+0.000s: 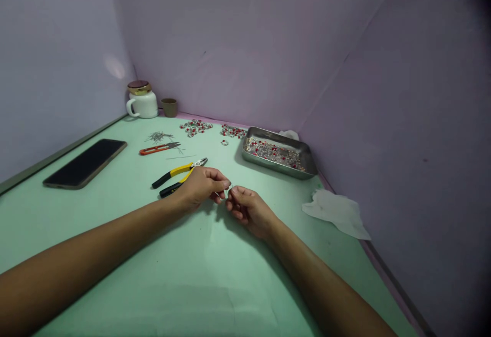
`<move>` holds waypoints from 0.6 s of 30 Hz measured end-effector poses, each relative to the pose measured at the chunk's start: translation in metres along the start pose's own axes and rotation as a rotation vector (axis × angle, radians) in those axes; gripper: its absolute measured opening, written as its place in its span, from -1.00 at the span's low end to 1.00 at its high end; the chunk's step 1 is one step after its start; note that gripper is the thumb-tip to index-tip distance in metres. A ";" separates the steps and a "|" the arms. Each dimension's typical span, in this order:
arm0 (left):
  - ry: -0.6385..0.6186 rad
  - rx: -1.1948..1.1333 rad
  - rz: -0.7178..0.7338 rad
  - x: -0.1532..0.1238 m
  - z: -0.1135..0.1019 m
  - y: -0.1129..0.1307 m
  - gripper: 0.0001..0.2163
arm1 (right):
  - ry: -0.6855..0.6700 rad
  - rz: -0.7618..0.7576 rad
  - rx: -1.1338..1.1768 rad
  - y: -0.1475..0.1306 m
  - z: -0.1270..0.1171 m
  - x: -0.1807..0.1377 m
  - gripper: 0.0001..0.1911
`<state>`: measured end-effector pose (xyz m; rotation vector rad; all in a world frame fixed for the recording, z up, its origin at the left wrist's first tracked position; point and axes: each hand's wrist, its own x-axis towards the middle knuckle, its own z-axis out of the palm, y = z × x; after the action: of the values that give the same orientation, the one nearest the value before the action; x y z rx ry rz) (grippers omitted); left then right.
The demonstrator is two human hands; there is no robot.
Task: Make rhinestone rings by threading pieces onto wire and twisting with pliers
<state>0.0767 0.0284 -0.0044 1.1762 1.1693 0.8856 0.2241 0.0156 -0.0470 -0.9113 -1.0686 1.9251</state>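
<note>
lilac walls were joined at a corner behind a pale green table [215,281], and at its middle the two hands were found together. the left hand [200,186] was closed to a pinch, thumb and forefinger pressed on one end of a thin wire piece [226,189]. the right hand [250,210] was curled likewise, its fingertips shut on the other end. the wire piece was held just above the table between the two pinches, and most of it was hidden by the fingers, so its exact shape could not be told.

it was judged to be very light, thin and easily bent, and smooth enough to be lost from a loose grip; its ends might be sharp. a hold close to each end, with the fingertip pads only, was judged best, since a hard squeeze could leave it kinked.

just beyond the left hand, yellow-handled pliers [179,175] were laid. farther off, orange snips [159,148] and a small heap of wire pins [158,136] were seen, with a dark phone [85,163] well to the left. two scatters of red and silver beads [195,126] were spread near the back edge, beside a metal tray [307,167] in which more were held. a white lidded mug [142,104] and a small brown cup [169,107] were stood in the corner, and a crumpled tissue [337,211] was left at the right.
</note>
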 end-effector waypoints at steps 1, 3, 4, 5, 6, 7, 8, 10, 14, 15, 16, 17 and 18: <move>-0.003 0.013 -0.001 0.001 -0.001 0.000 -0.91 | 0.018 0.002 -0.022 0.000 0.001 0.000 -0.76; -0.013 0.040 -0.003 0.002 -0.003 0.000 -0.90 | 0.033 0.004 -0.069 0.001 0.001 -0.001 -0.76; -0.019 0.053 -0.003 0.002 -0.003 0.000 -0.90 | 0.032 0.003 -0.088 0.002 0.002 -0.001 -0.75; -0.025 0.065 -0.004 0.002 -0.003 0.000 -0.88 | 0.030 -0.001 -0.101 0.003 0.002 -0.001 -0.74; -0.032 0.075 -0.004 0.003 -0.003 0.001 -0.88 | 0.028 -0.012 -0.110 0.004 0.002 -0.001 -0.73; -0.039 0.084 -0.004 0.002 -0.003 0.001 -0.87 | 0.025 -0.029 -0.117 0.005 0.002 -0.001 -0.72; -0.046 0.090 -0.003 0.002 -0.003 0.001 -0.86 | 0.024 -0.049 -0.123 0.006 0.002 -0.001 -0.70; -0.060 0.096 0.001 0.002 -0.003 0.002 -0.84 | 0.017 -0.089 -0.137 0.007 0.001 -0.001 -0.68; -0.076 0.093 0.018 0.001 -0.001 0.000 -0.82 | -0.023 -0.146 -0.173 0.004 0.002 -0.004 -0.68; -0.079 0.093 0.023 0.002 -0.001 0.000 -0.82 | -0.028 -0.154 -0.181 0.003 0.002 -0.005 -0.68; -0.082 0.095 0.027 0.002 0.000 -0.001 -0.81 | -0.028 -0.157 -0.186 0.002 0.003 -0.005 -0.68; -0.085 0.099 0.032 0.002 0.000 -0.001 -0.81 | -0.026 -0.157 -0.186 0.002 0.003 -0.006 -0.67; -0.088 0.107 0.038 0.002 0.000 -0.001 -0.81 | -0.025 -0.154 -0.178 0.002 0.003 -0.006 -0.67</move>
<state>0.0767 0.0304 -0.0058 1.3157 1.1376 0.7999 0.2240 0.0089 -0.0465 -0.8755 -1.3022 1.7401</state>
